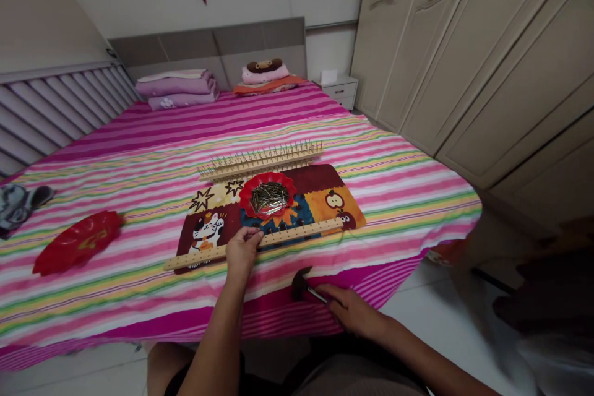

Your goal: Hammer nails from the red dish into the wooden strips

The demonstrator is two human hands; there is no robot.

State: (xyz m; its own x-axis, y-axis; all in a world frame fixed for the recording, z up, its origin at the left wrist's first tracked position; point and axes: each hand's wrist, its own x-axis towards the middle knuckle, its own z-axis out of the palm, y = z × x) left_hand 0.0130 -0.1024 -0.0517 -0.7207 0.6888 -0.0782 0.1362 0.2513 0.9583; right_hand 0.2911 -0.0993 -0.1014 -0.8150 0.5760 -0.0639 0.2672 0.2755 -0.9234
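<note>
R grip (350,309): 1 hammer (301,286); L grip (243,250): 1 wd strip (288,236).

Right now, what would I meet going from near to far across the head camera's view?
Hammer in the right hand, dotted wooden strip under the left hand, red dish of nails, nail-studded strips, folded bedding, headboard.

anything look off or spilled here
No spill stands out: the nails sit in a red bowl. The setting seems odd: the right hand holds a hammer near a wooden strip on a bed, likely soft for hammering.
</note>
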